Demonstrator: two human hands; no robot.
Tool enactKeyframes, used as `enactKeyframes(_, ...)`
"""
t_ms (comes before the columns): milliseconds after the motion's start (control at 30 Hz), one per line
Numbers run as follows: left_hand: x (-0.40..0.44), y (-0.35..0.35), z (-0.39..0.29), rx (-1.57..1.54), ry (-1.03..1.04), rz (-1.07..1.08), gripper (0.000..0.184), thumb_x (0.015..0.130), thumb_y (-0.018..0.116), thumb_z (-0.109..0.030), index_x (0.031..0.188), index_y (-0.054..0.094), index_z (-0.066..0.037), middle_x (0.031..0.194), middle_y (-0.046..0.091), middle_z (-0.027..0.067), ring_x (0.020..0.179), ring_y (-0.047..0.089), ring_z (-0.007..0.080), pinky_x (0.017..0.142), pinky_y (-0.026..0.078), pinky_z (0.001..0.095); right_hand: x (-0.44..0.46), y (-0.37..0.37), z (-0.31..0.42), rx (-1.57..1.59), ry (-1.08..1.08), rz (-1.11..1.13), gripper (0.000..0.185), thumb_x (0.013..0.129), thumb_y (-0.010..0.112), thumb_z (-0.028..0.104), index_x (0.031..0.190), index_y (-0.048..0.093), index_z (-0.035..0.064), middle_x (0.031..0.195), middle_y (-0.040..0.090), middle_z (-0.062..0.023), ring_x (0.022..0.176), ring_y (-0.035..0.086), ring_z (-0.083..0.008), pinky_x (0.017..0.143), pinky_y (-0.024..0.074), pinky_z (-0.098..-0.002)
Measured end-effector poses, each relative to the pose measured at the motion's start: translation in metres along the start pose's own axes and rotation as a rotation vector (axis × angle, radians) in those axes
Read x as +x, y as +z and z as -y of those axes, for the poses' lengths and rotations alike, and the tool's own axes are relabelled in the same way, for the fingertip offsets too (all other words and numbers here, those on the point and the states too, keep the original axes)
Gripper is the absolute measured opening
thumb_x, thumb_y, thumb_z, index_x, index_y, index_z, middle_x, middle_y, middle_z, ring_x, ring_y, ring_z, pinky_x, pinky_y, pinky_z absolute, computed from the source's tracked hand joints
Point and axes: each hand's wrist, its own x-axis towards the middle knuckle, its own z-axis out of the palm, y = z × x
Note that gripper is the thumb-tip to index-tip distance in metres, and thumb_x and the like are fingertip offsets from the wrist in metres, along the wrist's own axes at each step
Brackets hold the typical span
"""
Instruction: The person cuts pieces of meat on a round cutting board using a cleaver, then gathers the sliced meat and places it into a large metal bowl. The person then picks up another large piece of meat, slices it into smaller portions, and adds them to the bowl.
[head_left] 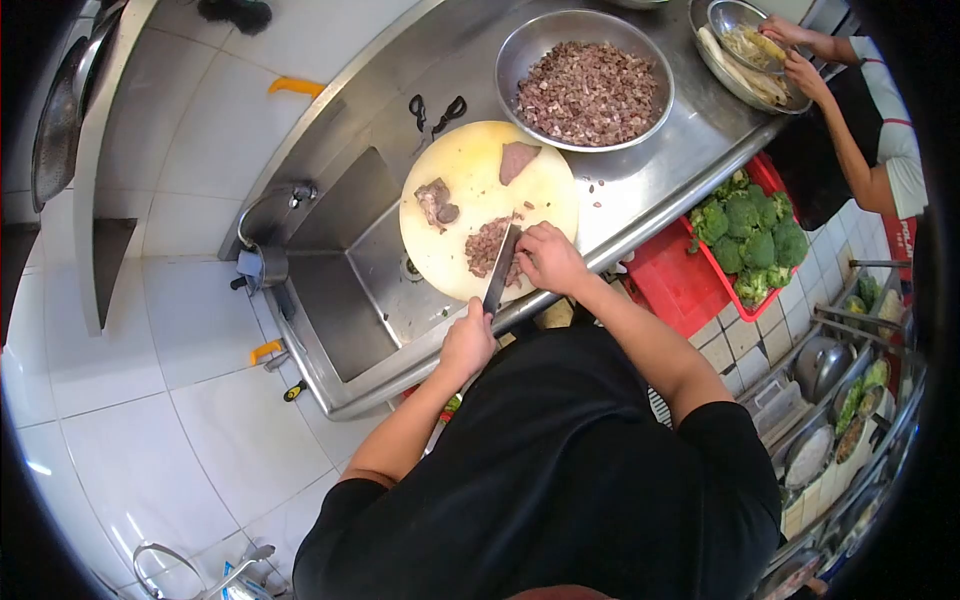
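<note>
My left hand (468,342) is closed round the handle of a kitchen knife (502,268). Its broad blade points away from me and rests among diced meat (485,247) on a round, pale cutting board (440,165). Close to the right side of the blade, my right hand (550,258) has its fingers bent and pressed down on some of the meat; the fingertips are partly hidden. A rough lump of meat (435,203) lies at the board's left, and a smooth, flat piece of meat (519,161) lies near its far edge.
The board overlaps a steel sink (345,310). Beyond it stand a bowl of diced meat (590,95) and black scissors (437,115). To the right is a red crate (748,300) holding broccoli (745,225). A co-worker's hands (795,55) work over a steel strainer (735,15).
</note>
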Motion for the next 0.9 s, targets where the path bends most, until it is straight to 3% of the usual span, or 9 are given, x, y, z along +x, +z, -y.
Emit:
enactKeyframes(233,0.024,0.001,0.0,-0.06,0.076,-0.061,0.025,0.104,0.054,-0.021,0.116,0.046,0.0,0.086,0.068,0.0352,0.084,0.067,0.0553,0.077,0.051,0.0635,-0.016,-0.001,0.02,-0.05,-0.043,-0.033,0.042,0.08,0.08,0.026,0.111,0.062,0.005,0.117,0.059,-0.0158,0.116,0.055,-0.0353,0.103,0.0447,-0.0459)
enactKeyframes(400,-0.013,-0.007,0.013,-0.015,-0.001,0.046,0.026,0.104,0.053,-0.021,0.118,0.046,0.0,0.088,0.068,0.0362,0.086,0.067,0.0555,0.079,0.051,0.0639,-0.016,0.008,0.017,-0.08,0.056,0.034,0.041,0.079,0.081,0.026,0.11,0.063,0.0053,0.118,0.058,-0.0163,0.118,0.054,-0.0355,0.105,0.0436,-0.0455)
enactKeyframes(533,0.007,-0.001,0.011,-0.026,0.054,-0.029,0.028,0.104,0.054,-0.021,0.12,0.047,0.0,0.091,0.068,0.0361,0.089,0.067,0.0553,0.08,0.051,0.0636,-0.011,0.003,0.021,-0.091,0.115,0.127,0.04,0.08,0.081,0.025,0.111,0.064,0.0054,0.119,0.058,-0.0157,0.119,0.055,-0.0355,0.106,0.0431,-0.0449)
enactKeyframes(733,0.045,-0.015,0.013,-0.086,0.105,-0.031,0.028,0.103,0.055,-0.021,0.12,0.048,0.001,0.092,0.069,0.0361,0.09,0.068,0.0547,0.083,0.052,0.0624,-0.016,0.001,0.031,-0.065,-0.094,-0.024,0.037,0.078,0.082,0.024,0.109,0.068,0.0099,0.119,0.06,-0.0129,0.121,0.055,-0.0329,0.105,0.044,-0.0448)
enactKeyframes(900,0.046,-0.014,0.015,-0.062,0.12,-0.018,0.03,0.103,0.055,-0.021,0.122,0.048,0.001,0.092,0.069,0.0361,0.091,0.069,0.0541,0.084,0.053,0.0616,-0.021,0.019,0.018,-0.063,-0.074,0.039,0.024,0.079,0.08,0.02,0.098,0.071,0.0094,0.12,0.06,-0.0138,0.121,0.056,-0.0341,0.106,0.0434,-0.0467)
